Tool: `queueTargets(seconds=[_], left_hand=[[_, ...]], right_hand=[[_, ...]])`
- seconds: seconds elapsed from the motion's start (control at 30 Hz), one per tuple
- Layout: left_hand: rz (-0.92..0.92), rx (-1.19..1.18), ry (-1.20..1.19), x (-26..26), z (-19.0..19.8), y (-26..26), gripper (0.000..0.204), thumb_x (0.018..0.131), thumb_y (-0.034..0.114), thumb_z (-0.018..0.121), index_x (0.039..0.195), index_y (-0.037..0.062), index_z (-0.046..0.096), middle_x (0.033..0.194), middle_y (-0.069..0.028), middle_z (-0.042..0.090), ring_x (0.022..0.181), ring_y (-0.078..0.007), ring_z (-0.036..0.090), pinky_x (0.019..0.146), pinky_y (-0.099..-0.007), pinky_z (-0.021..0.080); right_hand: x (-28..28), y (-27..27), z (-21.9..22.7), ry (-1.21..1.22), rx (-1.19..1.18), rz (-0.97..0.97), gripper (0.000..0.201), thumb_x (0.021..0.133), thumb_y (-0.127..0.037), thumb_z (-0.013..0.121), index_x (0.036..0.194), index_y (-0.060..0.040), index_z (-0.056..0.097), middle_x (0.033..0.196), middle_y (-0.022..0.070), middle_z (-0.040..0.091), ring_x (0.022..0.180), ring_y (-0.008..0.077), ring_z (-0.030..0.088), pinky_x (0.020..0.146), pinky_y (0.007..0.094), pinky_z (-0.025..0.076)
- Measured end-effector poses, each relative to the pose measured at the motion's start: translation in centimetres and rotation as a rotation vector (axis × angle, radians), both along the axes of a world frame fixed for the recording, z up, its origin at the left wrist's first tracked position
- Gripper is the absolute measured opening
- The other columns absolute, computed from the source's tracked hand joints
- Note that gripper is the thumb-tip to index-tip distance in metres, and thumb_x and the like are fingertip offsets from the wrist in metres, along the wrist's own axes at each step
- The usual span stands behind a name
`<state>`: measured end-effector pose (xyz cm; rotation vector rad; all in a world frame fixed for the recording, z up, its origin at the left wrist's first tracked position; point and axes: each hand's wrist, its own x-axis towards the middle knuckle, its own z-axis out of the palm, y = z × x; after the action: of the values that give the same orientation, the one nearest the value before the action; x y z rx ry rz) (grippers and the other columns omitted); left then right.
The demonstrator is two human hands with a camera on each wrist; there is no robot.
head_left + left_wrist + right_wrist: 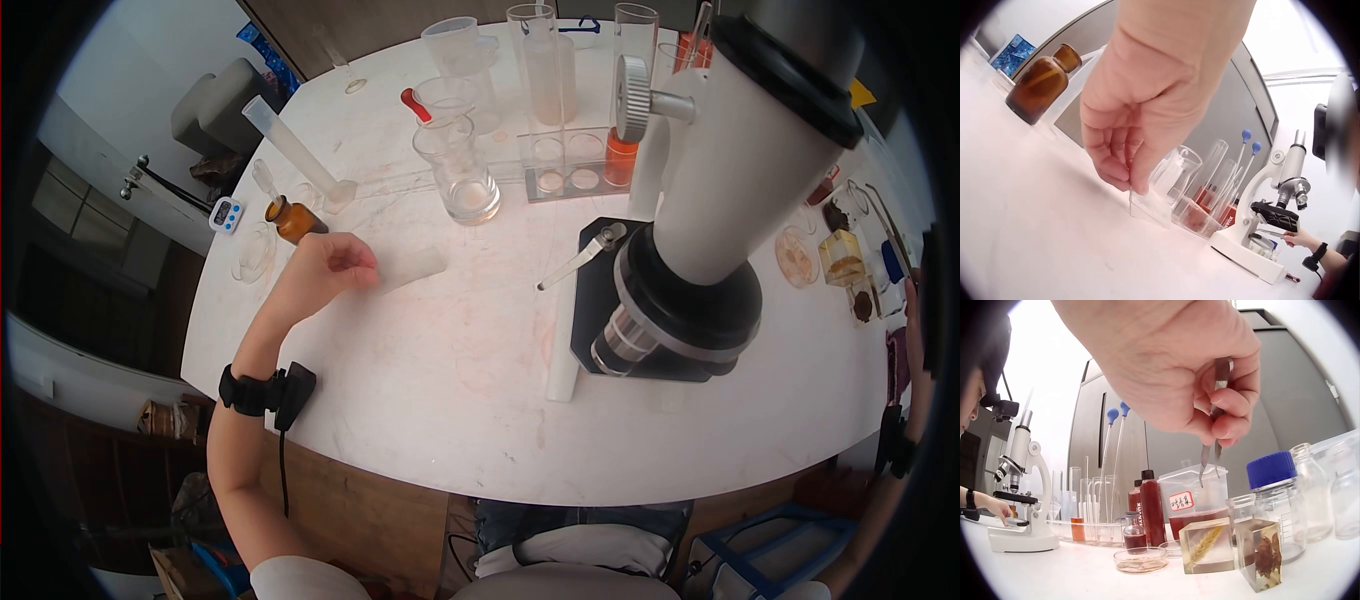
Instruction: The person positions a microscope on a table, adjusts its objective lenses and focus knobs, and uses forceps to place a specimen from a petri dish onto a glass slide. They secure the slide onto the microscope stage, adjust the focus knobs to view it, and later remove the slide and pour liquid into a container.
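Observation:
My left hand [325, 272] is low over the white table, left of the microscope [700, 200]. Its thumb and fingertips pinch a clear, thin flat piece [1147, 212], which looks see-through against the tabletop. At the far right, my right hand [1197, 381] grips metal tweezers [1217, 412], points down and slightly apart, nothing between them. Below and around the tips are a clear block with a yellowish plant specimen [1207, 547], another block with a dark brown specimen [1263, 553], and a petri dish [1141, 560].
An amber bottle [292, 218] and a white timer [227, 214] stand left of my left hand. Ahead are a glass beaker [468, 195] and a test tube rack [570, 190]. A blue-capped bottle [1272, 472] and dark red bottles [1152, 509] stand near my right hand.

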<state>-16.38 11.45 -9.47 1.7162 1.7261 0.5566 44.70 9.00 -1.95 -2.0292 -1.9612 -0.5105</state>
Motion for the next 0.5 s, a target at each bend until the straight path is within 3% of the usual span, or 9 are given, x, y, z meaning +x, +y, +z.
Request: queueTargets(seconds=[0.3,0.37,0.5], left_hand=[[0.091,-0.043,-0.197,-2.0,0.4,-0.1,0.006,0.080,0.012,0.063,0.080,0.0062,0.060,0.073,0.0012,0.058,0.068,-0.0052,0.052,0.061,-0.0186,0.039],[0.134,-0.084,-0.399,-2.0,0.9,-0.6,0.006,0.080,0.012,0.063,0.082,0.0065,0.060,0.075,0.0013,0.057,0.069,-0.0056,0.052,0.063,-0.0179,0.040],[0.194,-0.117,-0.516,-0.6,1.8,-1.8,0.008,0.081,0.012,0.063,0.084,0.0058,0.059,0.079,0.0008,0.057,0.071,-0.0059,0.052,0.064,-0.0180,0.042]], right_hand=[[-0.1,-0.3,0.1,0.013,0.000,-0.011,0.020,0.084,-0.012,0.052,0.087,0.0074,0.058,0.072,0.0256,0.059,0.064,0.0380,0.058,0.057,0.0405,0.044],[-0.2,-0.4,0.1,0.024,0.005,-0.009,0.020,0.084,-0.011,0.052,0.088,0.0073,0.058,0.072,0.0256,0.059,0.064,0.0377,0.058,0.057,0.0402,0.044],[-0.1,-0.4,-0.1,0.050,0.020,0.000,0.020,0.084,-0.011,0.052,0.088,0.0071,0.058,0.073,0.0253,0.059,0.065,0.0374,0.058,0.058,0.0397,0.044]])
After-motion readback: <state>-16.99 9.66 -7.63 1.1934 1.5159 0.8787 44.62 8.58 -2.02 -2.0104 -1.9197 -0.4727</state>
